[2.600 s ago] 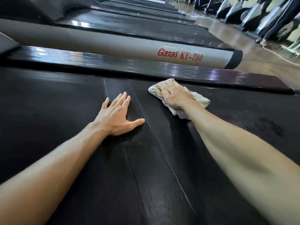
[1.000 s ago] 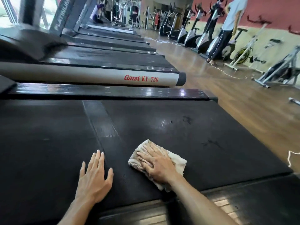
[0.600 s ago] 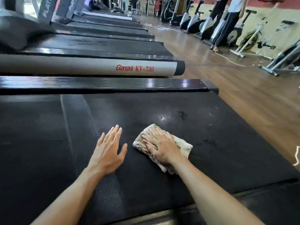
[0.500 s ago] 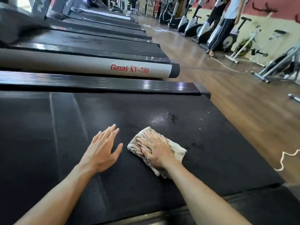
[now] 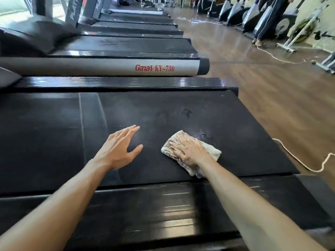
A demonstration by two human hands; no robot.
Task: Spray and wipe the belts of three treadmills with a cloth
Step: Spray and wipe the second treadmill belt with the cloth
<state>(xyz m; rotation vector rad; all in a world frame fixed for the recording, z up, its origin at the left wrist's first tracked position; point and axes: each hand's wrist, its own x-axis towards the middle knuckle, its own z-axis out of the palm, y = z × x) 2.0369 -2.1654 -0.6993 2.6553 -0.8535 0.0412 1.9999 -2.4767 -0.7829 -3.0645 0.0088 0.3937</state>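
On the matte black belt (image 5: 181, 105), flat right hand (image 5: 188, 151) atop crumpled cloth (image 5: 210, 151)

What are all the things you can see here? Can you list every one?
belt: one, black, nearest treadmill, under both hands
cloth: one, beige, on the belt under the right hand
dark spots: a few, on the belt beyond the cloth
side rail: one, silver, red Ganas KY-730 lettering, next treadmill
cord: one, white, on the brown floor at right
exercise bikes: several, far right
person's legs: dark trousers, by the bikes
left hand: flat on the belt
right hand: flat, pressing the cloth
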